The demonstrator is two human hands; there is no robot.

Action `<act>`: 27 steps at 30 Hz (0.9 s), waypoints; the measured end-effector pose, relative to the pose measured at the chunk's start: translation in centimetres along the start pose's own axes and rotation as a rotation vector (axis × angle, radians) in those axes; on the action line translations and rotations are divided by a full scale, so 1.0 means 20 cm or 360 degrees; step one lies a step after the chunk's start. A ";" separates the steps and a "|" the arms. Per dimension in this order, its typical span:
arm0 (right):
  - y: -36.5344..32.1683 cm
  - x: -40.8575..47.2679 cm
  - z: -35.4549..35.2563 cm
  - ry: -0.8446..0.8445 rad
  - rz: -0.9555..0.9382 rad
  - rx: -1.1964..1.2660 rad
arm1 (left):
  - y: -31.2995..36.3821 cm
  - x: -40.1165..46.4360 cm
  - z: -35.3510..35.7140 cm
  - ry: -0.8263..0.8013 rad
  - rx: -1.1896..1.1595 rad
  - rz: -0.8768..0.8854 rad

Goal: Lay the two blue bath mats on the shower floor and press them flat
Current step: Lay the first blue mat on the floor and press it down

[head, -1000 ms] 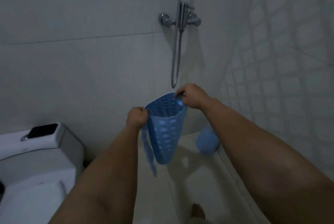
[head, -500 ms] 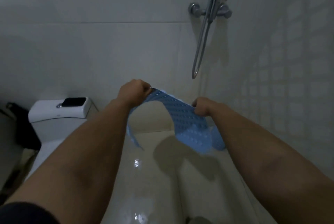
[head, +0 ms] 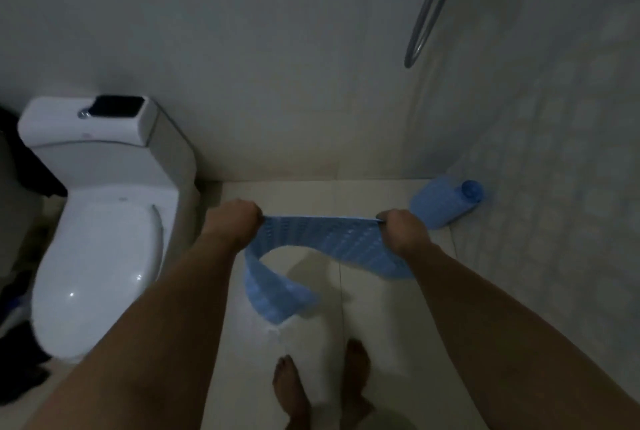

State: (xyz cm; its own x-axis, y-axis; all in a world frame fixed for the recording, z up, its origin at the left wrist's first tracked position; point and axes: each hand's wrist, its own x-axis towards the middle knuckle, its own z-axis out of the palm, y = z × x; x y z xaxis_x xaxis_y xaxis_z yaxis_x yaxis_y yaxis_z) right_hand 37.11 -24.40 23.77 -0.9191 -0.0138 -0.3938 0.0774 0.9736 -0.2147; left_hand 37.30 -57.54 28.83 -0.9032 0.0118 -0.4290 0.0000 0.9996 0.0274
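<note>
Here, in the head view, both arms reach forward and down over the pale shower floor (head: pixel 374 305). The left hand (head: pixel 235 223) and the right hand (head: pixel 403 230) are each curled tight round one end of the same edge of a blue bath mat (head: pixel 325 233), holding that edge stretched level between them. The remainder of the mat hangs beneath, curling back towards the person, above the floor. A second blue bath mat (head: pixel 446 204) lies rolled up on the floor in the far right corner, against the patterned wall (head: pixel 554 159). A white toilet (head: pixel 100 228) stands to the left, a dark object (head: pixel 117 105) resting on its cistern. Two bare feet (head: pixel 291 391) show at the bottom. A looped shower hose (head: pixel 427 10) hangs at upper right.
</note>
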 end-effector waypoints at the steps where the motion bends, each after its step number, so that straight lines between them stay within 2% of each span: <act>1: 0.02 0.04 0.08 -0.0046 -0.0007 0.0006 | 0.01 0.03 0.10 -0.0078 -0.0113 -0.0079; 5: 0.09 0.22 0.37 -0.0208 0.0007 0.0054 | 0.04 0.22 0.51 -0.0276 -0.0407 -0.0305; 7: 0.12 0.35 0.47 -0.0253 -0.0044 0.0032 | 0.07 0.32 0.66 -0.0283 -0.0734 -0.0553; 11: 0.13 0.63 0.53 -0.0242 -0.0113 -0.0032 | 0.08 0.56 0.81 -0.0064 -0.1122 -0.0786; 14: 0.12 0.80 0.47 -0.0091 -0.0207 -0.0016 | 0.10 0.71 0.78 0.0298 -0.1392 -0.0861; 15: 0.12 0.85 0.44 -0.0036 -0.0219 0.0020 | 0.12 0.75 0.73 0.0415 -0.1362 -0.0866; 17: 0.14 0.94 0.37 0.0089 -0.0205 0.0140 | 0.16 0.81 0.66 0.0611 -0.1154 -0.0726; 20: 0.22 1.04 0.34 0.0316 -0.0209 0.0343 | 0.17 0.87 0.64 0.0782 -0.0793 -0.0290; 24: 0.38 1.08 0.50 0.0754 -0.0529 0.0156 | 0.05 0.98 0.88 0.0798 -0.0458 0.0106; 27: 0.51 1.06 0.76 0.0580 -0.0529 -0.0078 | -0.01 1.03 1.19 0.0627 -0.0331 0.0276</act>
State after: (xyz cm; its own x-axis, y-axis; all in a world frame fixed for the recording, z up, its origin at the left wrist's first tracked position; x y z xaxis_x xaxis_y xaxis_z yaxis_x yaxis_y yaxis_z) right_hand 24.24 -18.30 -0.45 -0.9669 -0.2535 0.0289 -0.2532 0.9397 -0.2300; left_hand 29.02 -56.81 -1.55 -0.9914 0.1275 -0.0284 0.1154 0.9571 0.2656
